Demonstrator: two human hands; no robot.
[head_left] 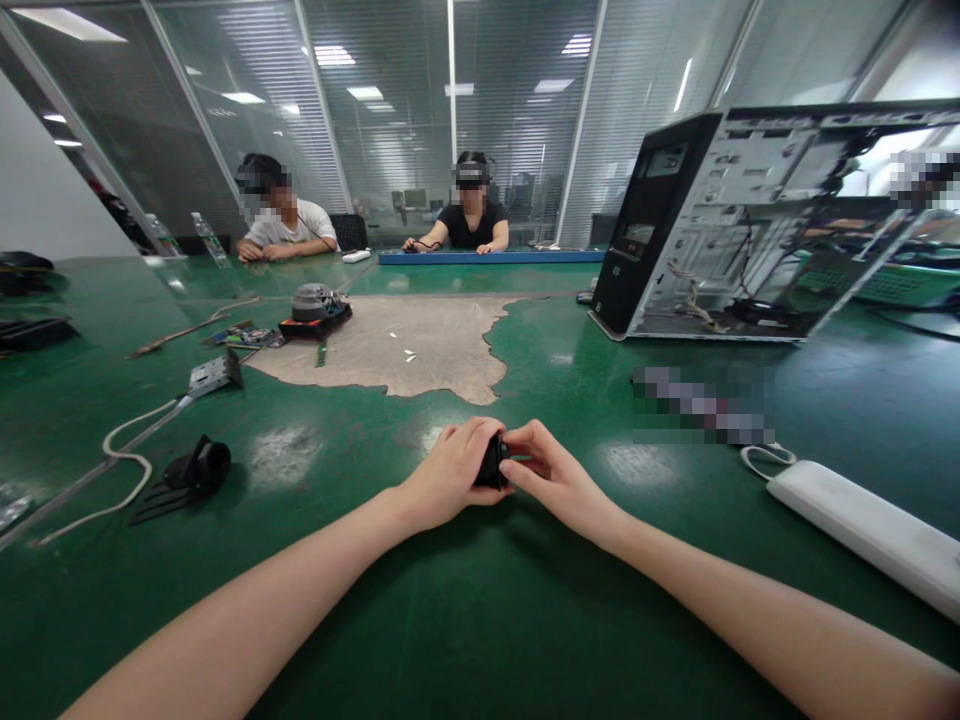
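Glass panels with blinds [390, 120] rise behind a glossy green tabletop [480, 620], whose far middle carries an irregular beige patch [435, 345] with a ragged right edge. Near the middle of the tabletop, on its near side, the person's two hands meet around a small black part [491, 466]. The left hand [454, 468] curves over its left side and top, fingers bent closely about it; some of them are hidden. The right hand [553, 474] is partly closed, with thumb and index fingertips against the part's right side. Whether the part touches the tabletop cannot be told.

To the left lie a black ringed piece [196, 468], a pale cable [139, 455] and a small metal box [213, 374]. Farther back, a grey round unit on a dark base [313, 305] sits at the patch's left side, beside a circuit board [249, 336]. On the right stand an open computer case [660, 235] and, nearer, a white power strip [862, 520], with a pixelated item [697, 405] beyond it. Across the far side, two people sit behind the tabletop, a long blue bar [491, 257] before the one in black [474, 225].
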